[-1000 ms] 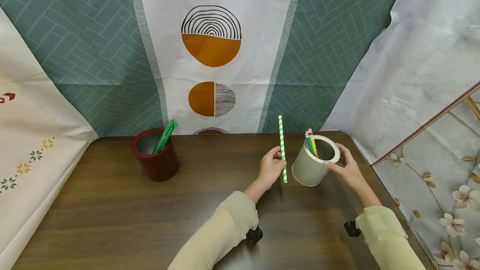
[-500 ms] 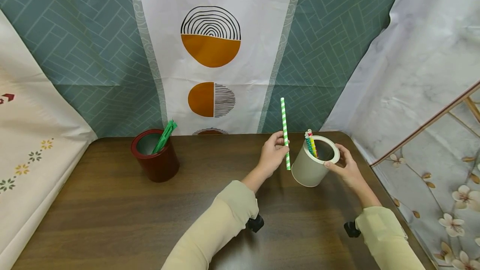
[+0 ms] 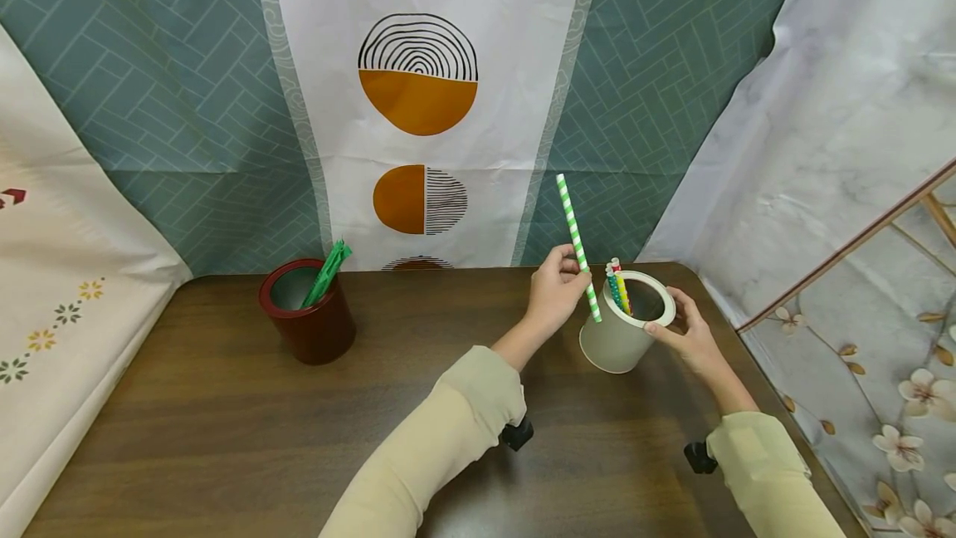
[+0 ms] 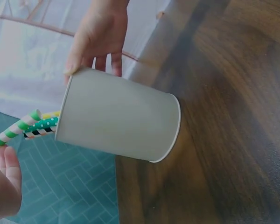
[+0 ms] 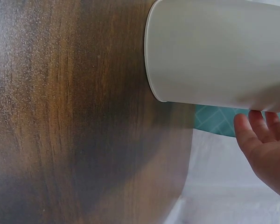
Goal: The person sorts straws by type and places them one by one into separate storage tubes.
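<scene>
A green-and-white striped paper straw (image 3: 572, 221) is pinched between the thumb and fingers of my left hand (image 3: 553, 299). It leans, with its lower end beside the left rim of a pale grey canister (image 3: 616, 345). Several patterned straws (image 3: 619, 287), among them yellow and dotted green ones, stand inside that canister against its left wall. My right hand (image 3: 693, 337) grips the canister's right side at the top, thumb over the rim. In the left wrist view the held straw (image 4: 17, 128) overlaps the tips of those straws. The canister stands upright on the table.
A dark red cup (image 3: 317, 332) holding a green crinkled packet (image 3: 329, 272) stands at the table's back left. The brown wooden table (image 3: 246, 438) ends at a patterned teal and white cloth (image 3: 217, 214) behind, with a floral marble-look cloth (image 3: 889, 372) to the right.
My left hand has raised the striped straw and moved right toward the canister, and the straw has tilted, lower end rightward. The right hand and canister have stayed put.
</scene>
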The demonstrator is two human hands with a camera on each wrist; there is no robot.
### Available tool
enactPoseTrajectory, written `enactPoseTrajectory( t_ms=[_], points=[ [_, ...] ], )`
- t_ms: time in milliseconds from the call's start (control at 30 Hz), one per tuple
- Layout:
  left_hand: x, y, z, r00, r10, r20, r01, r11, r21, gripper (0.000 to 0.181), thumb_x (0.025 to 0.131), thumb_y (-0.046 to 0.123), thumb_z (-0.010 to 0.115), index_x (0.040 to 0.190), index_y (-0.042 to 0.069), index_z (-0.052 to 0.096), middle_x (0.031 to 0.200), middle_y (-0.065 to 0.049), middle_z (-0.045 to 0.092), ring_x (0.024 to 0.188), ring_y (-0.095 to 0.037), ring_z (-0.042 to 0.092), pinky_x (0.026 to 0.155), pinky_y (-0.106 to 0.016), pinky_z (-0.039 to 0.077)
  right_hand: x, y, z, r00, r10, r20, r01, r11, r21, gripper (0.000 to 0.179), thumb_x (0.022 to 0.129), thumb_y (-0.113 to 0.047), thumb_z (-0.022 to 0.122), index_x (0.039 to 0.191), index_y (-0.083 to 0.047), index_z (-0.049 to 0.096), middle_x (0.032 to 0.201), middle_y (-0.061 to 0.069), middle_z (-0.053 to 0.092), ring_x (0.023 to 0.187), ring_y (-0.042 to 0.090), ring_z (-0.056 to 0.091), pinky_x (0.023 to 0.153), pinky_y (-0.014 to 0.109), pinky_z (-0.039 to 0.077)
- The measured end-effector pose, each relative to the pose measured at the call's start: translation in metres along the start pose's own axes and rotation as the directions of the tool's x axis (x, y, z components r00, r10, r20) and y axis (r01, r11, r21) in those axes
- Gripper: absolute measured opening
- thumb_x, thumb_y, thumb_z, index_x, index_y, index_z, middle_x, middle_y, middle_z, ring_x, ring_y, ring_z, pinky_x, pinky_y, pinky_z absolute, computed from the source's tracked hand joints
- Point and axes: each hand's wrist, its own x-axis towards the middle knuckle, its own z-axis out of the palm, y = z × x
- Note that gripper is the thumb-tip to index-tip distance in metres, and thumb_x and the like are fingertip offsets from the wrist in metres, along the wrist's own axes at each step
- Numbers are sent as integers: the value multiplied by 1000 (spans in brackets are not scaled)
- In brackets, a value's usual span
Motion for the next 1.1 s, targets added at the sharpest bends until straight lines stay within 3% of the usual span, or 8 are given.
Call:
enactPoseTrajectory(
  t_ms=[267, 567, 767, 1100],
  points=[
    [0, 14, 7, 999, 19, -42, -19, 1000, 9, 20, 83, 14, 57, 102, 6, 56, 90, -9, 66, 79, -14, 66, 65, -17, 49, 0, 0, 0, 1000, 7, 4, -7, 1000, -11, 68, 84, -12, 58, 136, 1, 16, 127, 23, 34, 96, 1, 41, 71, 7, 40],
    [1, 22, 16, 996, 62, -66, -55, 994, 98, 18, 83, 17, 57, 95, 5, 57, 87, -8, 68, 77, -11, 66, 66, -14, 49, -1, 0, -1, 1000, 10, 13, -10, 1000, -16, 68, 84, -13, 57, 137, 0, 15, 127, 24, 33, 97, 1, 41, 72, 7, 39],
    [-5, 17, 25, 993, 94, -70, -84, 987, 139, 14, 81, 17, 57, 90, 6, 58, 83, -5, 68, 73, -5, 65, 65, -15, 49, -1, 1, -1, 1000, 5, 6, -5, 1000, -21, 68, 84, -12, 57, 137, 1, 15, 127, 23, 34, 97, 2, 41, 71, 7, 39],
    [-10, -3, 39, 997, 40, -70, -22, 970, 243, 13, 81, 18, 57, 91, 9, 60, 83, -2, 69, 74, -7, 66, 64, -13, 47, 1, 3, -1, 1000, 7, 0, -7, 1000, -26, 67, 85, -13, 57, 137, 0, 16, 126, 23, 35, 94, -4, 39, 71, 8, 39]
  ],
)
